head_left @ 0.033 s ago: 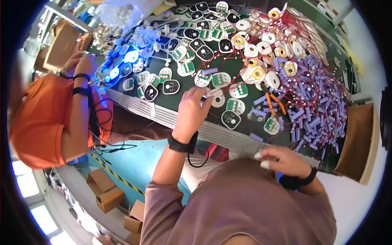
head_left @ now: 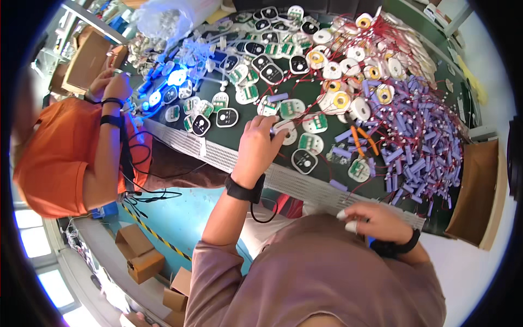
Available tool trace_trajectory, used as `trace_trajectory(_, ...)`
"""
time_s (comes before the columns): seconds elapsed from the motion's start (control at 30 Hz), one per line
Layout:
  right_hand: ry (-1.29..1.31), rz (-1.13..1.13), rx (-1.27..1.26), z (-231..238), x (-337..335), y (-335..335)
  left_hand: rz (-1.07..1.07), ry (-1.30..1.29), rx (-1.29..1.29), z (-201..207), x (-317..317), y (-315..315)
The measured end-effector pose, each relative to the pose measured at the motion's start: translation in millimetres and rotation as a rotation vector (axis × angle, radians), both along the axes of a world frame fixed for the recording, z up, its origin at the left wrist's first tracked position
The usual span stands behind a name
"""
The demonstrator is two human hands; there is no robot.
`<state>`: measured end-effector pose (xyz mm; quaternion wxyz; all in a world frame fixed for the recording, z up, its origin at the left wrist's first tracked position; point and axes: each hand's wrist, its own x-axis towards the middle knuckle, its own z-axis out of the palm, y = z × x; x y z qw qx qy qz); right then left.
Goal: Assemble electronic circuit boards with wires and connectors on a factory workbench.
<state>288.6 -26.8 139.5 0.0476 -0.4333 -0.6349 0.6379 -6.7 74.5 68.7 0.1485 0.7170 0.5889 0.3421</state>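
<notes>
My left hand (head_left: pixel 255 146) reaches over the green work table with fingers curled and the thumb against the edge of a white ring-shaped disc (head_left: pixel 287 136). Between thumb and fingertips is something small that I cannot make out. White covers sit on two fingertips of my right hand (head_left: pixel 376 220), which hovers at the table's front edge with those tips slightly apart and nothing visible between them. Close to my left hand lie a white plate with a green circuit board (head_left: pixel 311 144) and a black-faced rounded cover (head_left: pixel 304 161). A purple cylinder (head_left: pixel 338 186) lies nearer my right hand.
Orange-handled pliers (head_left: pixel 364 140) rest beside a heap of purple cylinders (head_left: pixel 419 147) with red wires. White discs (head_left: pixel 359 109) pile up behind. A cardboard box (head_left: pixel 473 193) stands at right. At left, a co-worker in an orange shirt (head_left: pixel 60 158) works near glowing blue lights (head_left: pixel 175 77).
The view has shifted very slightly. My right hand sits a little lower and further left; my left hand stays beside the white disc.
</notes>
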Motion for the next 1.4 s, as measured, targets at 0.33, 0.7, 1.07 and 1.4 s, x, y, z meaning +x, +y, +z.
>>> trace_trajectory(0.33, 0.031, 0.040, 0.189, -31, 56, -17, 0.269, -0.108, -0.448, -33, -39, 79)
trace_trajectory(0.7, 0.014, -0.002, 0.195, -36, 46, -23, 0.057, 0.045, -0.370, -31, -24, 77)
trace_trajectory(1.07, -0.041, 0.033, 0.268, -46, 38, -18, 0.276, -0.107, -0.132, -2, -27, 68)
trace_trajectory(1.4, -0.023, 0.055, 0.325, -45, 33, -15, 0.169, -0.721, 0.054, 51, -18, 57)
